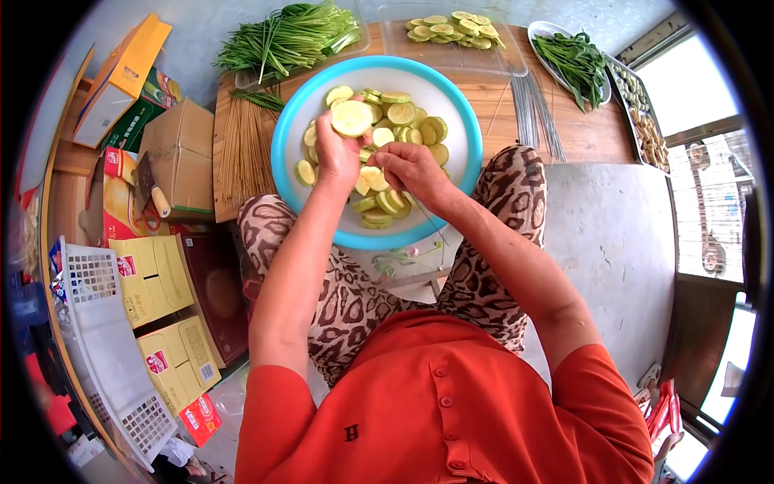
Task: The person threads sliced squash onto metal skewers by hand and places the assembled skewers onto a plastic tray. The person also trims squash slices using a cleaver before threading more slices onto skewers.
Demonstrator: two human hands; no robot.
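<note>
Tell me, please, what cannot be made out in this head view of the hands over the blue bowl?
- Thin skewer tip: too fine to trace beyond the right hand.
- Pale green round vegetable slice: its lower edge is hidden by the left hand.
- Blue-rimmed round plastic bowl: its base is covered by slices.

A food-prep corner of a small eatery or stall: beyond the hands, a wooden table (564,129) holds bundled skewers (242,149), greens (290,36) and trays of skewered food (645,117); stacked cardboard boxes (173,153) sit to their left.
</note>
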